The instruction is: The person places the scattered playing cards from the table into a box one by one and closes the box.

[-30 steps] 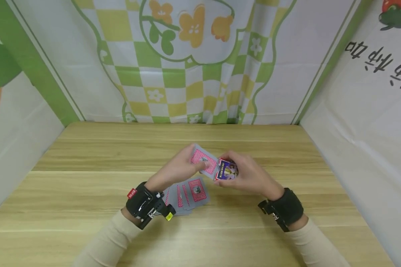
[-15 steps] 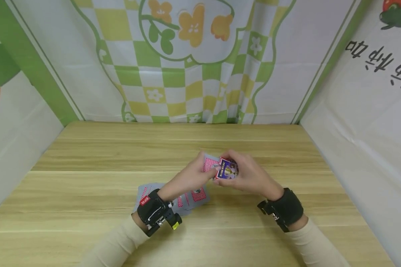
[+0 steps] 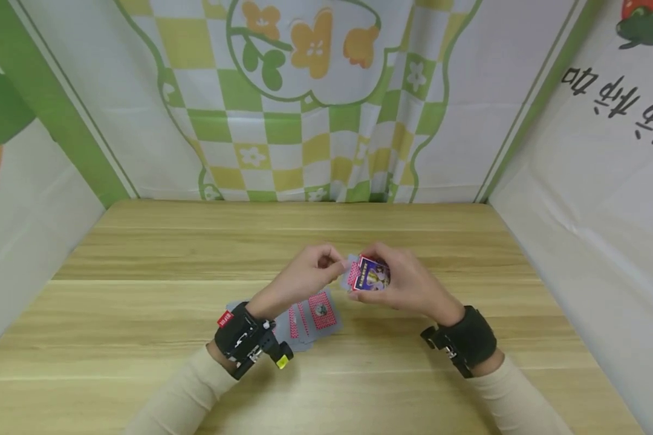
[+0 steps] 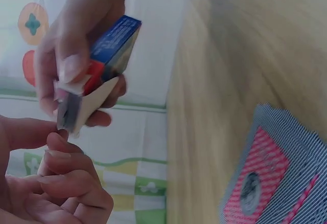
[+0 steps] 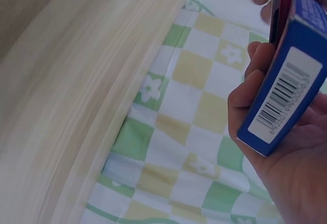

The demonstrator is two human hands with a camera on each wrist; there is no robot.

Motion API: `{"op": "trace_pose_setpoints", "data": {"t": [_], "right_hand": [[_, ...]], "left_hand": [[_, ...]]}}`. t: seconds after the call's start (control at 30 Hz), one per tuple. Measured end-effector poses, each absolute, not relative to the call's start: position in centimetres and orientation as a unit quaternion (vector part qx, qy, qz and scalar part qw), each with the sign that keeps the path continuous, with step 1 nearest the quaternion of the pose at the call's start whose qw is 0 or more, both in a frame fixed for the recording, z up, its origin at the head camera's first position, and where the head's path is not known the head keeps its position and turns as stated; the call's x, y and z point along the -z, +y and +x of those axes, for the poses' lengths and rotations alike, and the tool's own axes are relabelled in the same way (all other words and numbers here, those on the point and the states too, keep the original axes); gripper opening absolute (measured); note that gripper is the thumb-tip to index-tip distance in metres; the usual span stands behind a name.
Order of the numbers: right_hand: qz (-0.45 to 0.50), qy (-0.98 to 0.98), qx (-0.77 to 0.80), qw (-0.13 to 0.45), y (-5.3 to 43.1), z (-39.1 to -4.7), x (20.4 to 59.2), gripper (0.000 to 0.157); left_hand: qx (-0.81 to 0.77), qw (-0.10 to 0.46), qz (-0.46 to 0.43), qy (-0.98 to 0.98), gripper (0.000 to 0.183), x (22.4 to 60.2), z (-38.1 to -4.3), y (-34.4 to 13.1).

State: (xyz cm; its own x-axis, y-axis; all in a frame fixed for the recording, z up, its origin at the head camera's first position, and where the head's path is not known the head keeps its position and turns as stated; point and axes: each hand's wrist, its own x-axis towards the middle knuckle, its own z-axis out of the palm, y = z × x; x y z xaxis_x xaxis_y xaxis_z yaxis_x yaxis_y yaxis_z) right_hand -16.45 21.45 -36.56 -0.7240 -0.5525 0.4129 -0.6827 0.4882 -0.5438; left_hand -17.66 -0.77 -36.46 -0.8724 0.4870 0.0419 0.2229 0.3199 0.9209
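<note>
My right hand grips a small blue and red playing card box above the table, its open end toward the left. From that end sticks out a part of some red-backed playing cards. My left hand pinches their outer end between thumb and index finger; the other fingers are curled, as the left wrist view shows. The right wrist view shows the barcode end of the box in the right palm. Below the left forearm, more red-backed cards lie fanned on the table, partly hidden by the wrist.
The wooden table reaches back to a checkered curtain. White printed cloth walls stand at the left and right. Each wrist bears a black strap with a camera.
The playing cards have slid to the right, most of their length now inside the box. My left hand moved right with them, then slightly back left. The right hand has stayed nearly still.
</note>
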Motion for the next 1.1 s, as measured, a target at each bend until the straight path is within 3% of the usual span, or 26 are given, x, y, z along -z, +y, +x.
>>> {"op": "trace_pose_setpoints", "data": {"t": [0.37, 0.57, 0.83, 1.03, 1.1], "right_hand": [[0.355, -0.861, -0.353, 0.083, 21.1, -16.2, 36.8, 0.053], [0.350, -0.866, -0.346, 0.090, 21.3, -16.3, 36.6, 0.056], [0.341, -0.873, -0.337, 0.087, 21.5, -16.3, 36.4, 0.058], [0.344, -0.874, -0.332, 0.082, 21.9, -16.6, 36.8, 0.057], [0.345, -0.874, -0.332, 0.079, 22.0, -16.7, 36.9, 0.057]], "left_hand": [[-0.538, 0.165, 0.205, 0.800, 0.022, 37.0, -17.2, -0.1], [-0.526, 0.119, 0.197, 0.819, 0.026, 37.1, -17.7, -0.4], [-0.234, 0.072, 0.270, 0.931, 0.010, 38.5, -17.9, -1.1], [-0.079, 0.102, 0.270, 0.954, 0.055, 38.8, -17.2, -1.3], [-0.076, 0.106, 0.266, 0.955, 0.059, 38.9, -17.2, -1.3]]}}
